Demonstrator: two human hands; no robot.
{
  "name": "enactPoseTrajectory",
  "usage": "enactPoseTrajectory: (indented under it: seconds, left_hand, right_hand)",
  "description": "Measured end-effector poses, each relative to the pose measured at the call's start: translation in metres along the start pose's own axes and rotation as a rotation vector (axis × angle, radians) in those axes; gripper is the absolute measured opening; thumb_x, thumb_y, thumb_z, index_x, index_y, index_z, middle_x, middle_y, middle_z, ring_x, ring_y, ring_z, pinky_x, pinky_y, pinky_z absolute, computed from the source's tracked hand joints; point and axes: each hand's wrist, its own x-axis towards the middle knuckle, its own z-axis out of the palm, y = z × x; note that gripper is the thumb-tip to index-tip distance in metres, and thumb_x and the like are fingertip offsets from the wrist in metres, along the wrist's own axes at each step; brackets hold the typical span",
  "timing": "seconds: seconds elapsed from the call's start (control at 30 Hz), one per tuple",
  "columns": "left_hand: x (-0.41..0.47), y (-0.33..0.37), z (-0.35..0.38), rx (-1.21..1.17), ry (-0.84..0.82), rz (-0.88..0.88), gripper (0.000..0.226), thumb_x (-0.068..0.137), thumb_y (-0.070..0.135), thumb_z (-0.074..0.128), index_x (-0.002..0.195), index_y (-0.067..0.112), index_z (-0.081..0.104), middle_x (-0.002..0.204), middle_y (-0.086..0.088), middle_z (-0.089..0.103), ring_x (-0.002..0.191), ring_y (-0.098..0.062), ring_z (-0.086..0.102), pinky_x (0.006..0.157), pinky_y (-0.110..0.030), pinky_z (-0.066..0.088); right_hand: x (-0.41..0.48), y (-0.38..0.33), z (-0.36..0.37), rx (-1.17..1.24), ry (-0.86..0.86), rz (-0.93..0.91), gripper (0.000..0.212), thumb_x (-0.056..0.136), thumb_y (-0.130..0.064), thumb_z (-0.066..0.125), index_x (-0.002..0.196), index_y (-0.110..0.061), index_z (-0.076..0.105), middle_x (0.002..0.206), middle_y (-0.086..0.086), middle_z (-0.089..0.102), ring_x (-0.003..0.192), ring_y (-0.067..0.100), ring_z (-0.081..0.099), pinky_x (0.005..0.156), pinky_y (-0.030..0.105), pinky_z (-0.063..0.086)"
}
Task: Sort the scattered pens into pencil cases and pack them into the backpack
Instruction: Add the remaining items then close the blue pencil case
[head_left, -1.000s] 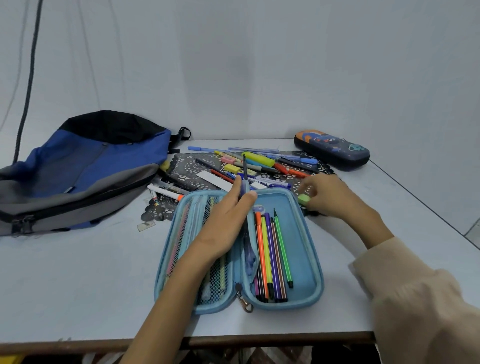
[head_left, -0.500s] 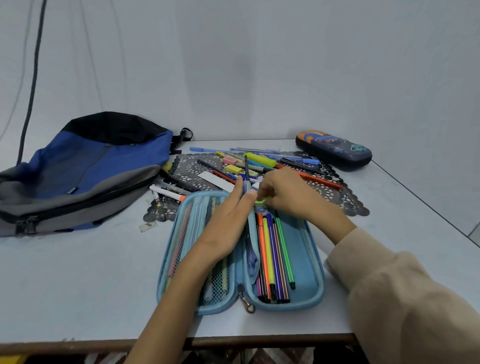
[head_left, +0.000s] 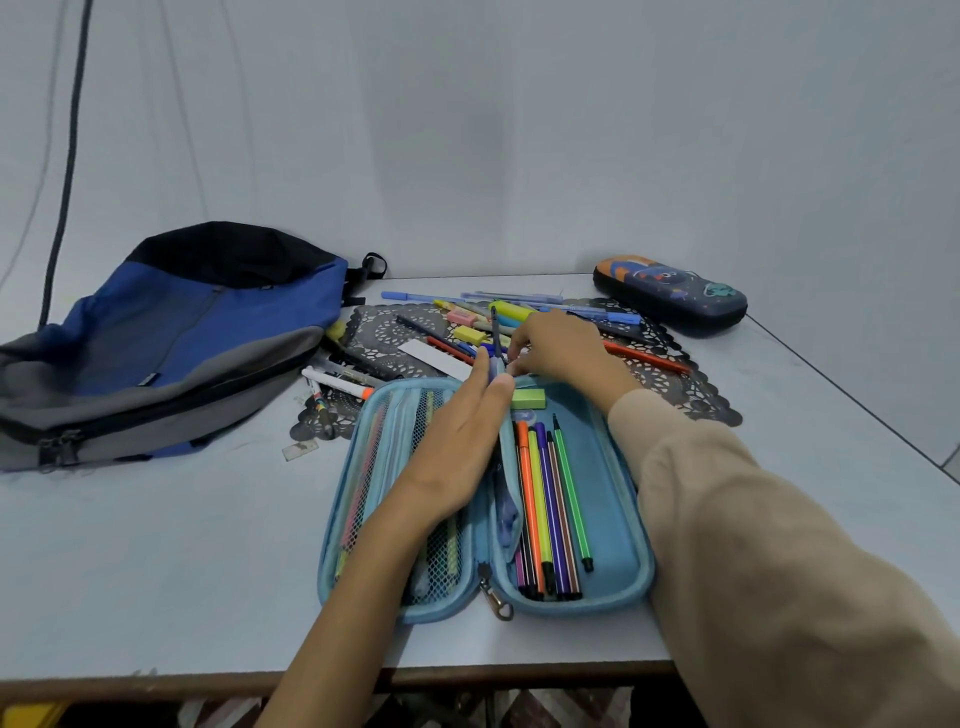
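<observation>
Apparently released, left hand (head_left: 457, 452) lies flat on pencil case (head_left: 615, 525) — right hand (head_left: 566, 348) hides its fingertips, grip unclear.

The backpack (head_left: 171, 338) runs off the left edge. The left hand (head_left: 457, 441) lies across the open blue pencil case (head_left: 615, 499), covering its middle and part of the mesh pocket (head_left: 387, 457), where pens (head_left: 363, 483) show only as blurred colours. The right hand (head_left: 561, 348) hides its own fingertips over the scattered pens (head_left: 519, 307); whether it grips one cannot be told. Its sleeve (head_left: 779, 571) is cropped at right and bottom. A small clear piece (head_left: 301, 450) beside the doily (head_left: 384, 332) is too small to identify.
</observation>
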Motion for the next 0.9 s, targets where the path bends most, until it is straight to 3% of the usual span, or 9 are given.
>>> enactPoseTrajectory:
  seconds: [0.17,0.27,0.37,0.43,0.53,0.67,0.83,0.9]
  left_hand:
    - [0.000,-0.001,0.000,0.001,0.009,0.009,0.059,0.102,0.049,0.032,0.155,0.033,0.011,0.159,0.019,0.013,0.144,0.002,0.013,0.110,-0.020,0.010]
    - [0.000,-0.001,0.001,0.009,0.009,0.016,0.059,0.102,0.049,0.031,0.155,0.033,0.011,0.158,0.019,0.014,0.144,0.002,0.014,0.109,-0.019,0.010]
    - [0.002,-0.003,0.001,0.026,0.006,0.013,0.059,0.101,0.051,0.030,0.154,0.035,0.011,0.158,0.020,0.014,0.145,0.000,0.013,0.112,-0.022,0.011]
    - [0.003,-0.003,0.002,0.040,0.009,0.005,0.059,0.101,0.053,0.030,0.154,0.036,0.011,0.158,0.020,0.013,0.146,-0.002,0.013,0.116,-0.028,0.011]
    - [0.003,-0.003,0.002,0.047,0.020,0.004,0.059,0.101,0.052,0.030,0.155,0.035,0.011,0.159,0.018,0.014,0.147,-0.004,0.013,0.118,-0.030,0.011]
    - [0.003,-0.003,0.001,0.048,0.025,0.014,0.059,0.102,0.050,0.031,0.155,0.032,0.012,0.159,0.017,0.016,0.145,-0.002,0.015,0.112,-0.024,0.013]
    - [0.004,-0.003,0.002,0.062,0.027,0.028,0.059,0.102,0.049,0.030,0.155,0.029,0.013,0.159,0.016,0.017,0.146,-0.003,0.015,0.110,-0.022,0.013]
    - [0.004,-0.004,0.002,0.061,0.030,0.026,0.059,0.103,0.048,0.030,0.155,0.029,0.012,0.159,0.015,0.017,0.146,-0.004,0.015,0.110,-0.021,0.013]
  right_hand:
    - [0.003,-0.006,0.000,0.032,0.012,-0.022,0.014,0.089,-0.013,0.064,0.103,-0.012,0.069,0.113,0.011,0.064,0.102,0.028,0.061,0.088,0.042,0.052]
    - [0.001,0.004,-0.004,0.073,0.021,-0.033,0.023,0.086,-0.004,0.061,0.103,-0.016,0.072,0.114,0.009,0.066,0.101,0.027,0.063,0.088,0.040,0.053]
    - [-0.002,0.013,-0.003,0.064,-0.076,-0.050,0.026,0.090,-0.011,0.060,0.109,-0.025,0.071,0.120,0.003,0.066,0.108,0.023,0.061,0.091,0.037,0.050]
    - [-0.002,0.015,-0.002,0.119,-0.132,-0.052,0.021,0.092,-0.019,0.062,0.111,-0.022,0.072,0.121,0.002,0.066,0.110,0.021,0.060,0.094,0.035,0.048]
    - [0.001,0.014,0.000,0.175,-0.109,-0.043,0.015,0.089,-0.021,0.068,0.102,-0.018,0.073,0.113,0.003,0.069,0.104,0.020,0.062,0.086,0.031,0.047]
    - [0.001,0.016,0.002,0.269,-0.078,0.021,0.006,0.084,-0.010,0.071,0.086,-0.015,0.073,0.101,0.006,0.072,0.097,0.019,0.064,0.075,0.026,0.043]
    - [-0.017,0.022,-0.018,0.524,0.236,0.085,0.007,0.074,-0.016,0.073,0.077,-0.022,0.071,0.078,0.000,0.065,0.080,0.016,0.060,0.068,0.029,0.047]
    - [-0.032,0.023,-0.037,0.580,0.154,0.064,0.008,0.074,-0.017,0.076,0.080,-0.019,0.073,0.073,-0.001,0.063,0.074,0.015,0.060,0.065,0.030,0.050]
